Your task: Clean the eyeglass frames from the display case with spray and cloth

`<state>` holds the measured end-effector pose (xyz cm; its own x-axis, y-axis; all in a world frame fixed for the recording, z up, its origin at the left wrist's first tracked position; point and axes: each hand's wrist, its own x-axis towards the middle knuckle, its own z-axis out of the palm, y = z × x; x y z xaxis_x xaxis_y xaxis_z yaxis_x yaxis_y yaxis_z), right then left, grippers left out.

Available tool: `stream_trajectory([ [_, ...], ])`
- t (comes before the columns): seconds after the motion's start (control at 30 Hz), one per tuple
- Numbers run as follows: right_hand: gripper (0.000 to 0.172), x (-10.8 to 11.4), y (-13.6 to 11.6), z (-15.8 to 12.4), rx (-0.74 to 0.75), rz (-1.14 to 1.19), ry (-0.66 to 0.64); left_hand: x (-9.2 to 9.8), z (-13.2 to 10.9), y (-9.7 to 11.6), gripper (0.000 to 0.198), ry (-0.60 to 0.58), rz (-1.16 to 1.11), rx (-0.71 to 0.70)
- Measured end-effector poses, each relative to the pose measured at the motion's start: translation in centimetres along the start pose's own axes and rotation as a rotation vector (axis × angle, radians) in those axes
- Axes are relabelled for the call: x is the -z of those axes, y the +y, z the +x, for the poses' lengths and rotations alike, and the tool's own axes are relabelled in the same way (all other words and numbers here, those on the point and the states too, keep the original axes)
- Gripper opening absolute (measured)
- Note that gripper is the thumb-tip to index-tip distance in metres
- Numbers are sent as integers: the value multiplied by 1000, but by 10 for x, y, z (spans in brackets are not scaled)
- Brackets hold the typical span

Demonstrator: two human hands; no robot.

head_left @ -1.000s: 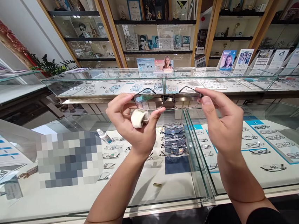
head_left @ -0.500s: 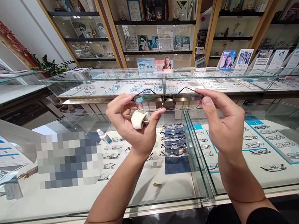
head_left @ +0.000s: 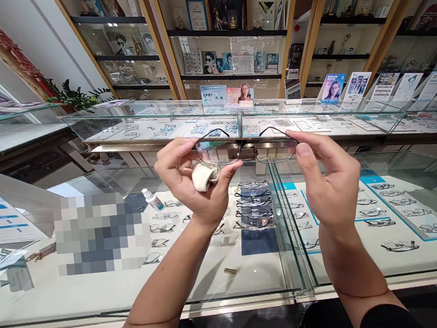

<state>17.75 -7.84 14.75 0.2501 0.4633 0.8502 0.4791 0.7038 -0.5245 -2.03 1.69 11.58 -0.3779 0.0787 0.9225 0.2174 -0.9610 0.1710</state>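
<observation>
Squarely in the head view, both forearms angle upward over the near display case [head_left: 263,273]. The left hand [head_left: 202,199] and right hand [head_left: 330,184] are each clamped on one end of the glasses [head_left: 246,142], held aloft, temples unfolded; a cream cloth [head_left: 203,177] sits in the left palm. Spectacles in rows fill the right-hand case [head_left: 351,262]; more line a dark blue tray [head_left: 259,242].

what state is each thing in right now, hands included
Dark-rimmed eyeglasses: held up, temples unfolded
Left hand: gripping one end of the eyeglasses
Pale cloth: bunched up in the left hand
Right hand: pinching the other end
White bottle: capped, standing
Row of spectacles: lined up one behind another
Blue brochure: propped up
</observation>
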Motion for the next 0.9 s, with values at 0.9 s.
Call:
stream_trajectory([
  [0.9, 28, -3, 19, 9, -89, 90, -86, 7, 2, 18, 82, 16, 202, -21],
])
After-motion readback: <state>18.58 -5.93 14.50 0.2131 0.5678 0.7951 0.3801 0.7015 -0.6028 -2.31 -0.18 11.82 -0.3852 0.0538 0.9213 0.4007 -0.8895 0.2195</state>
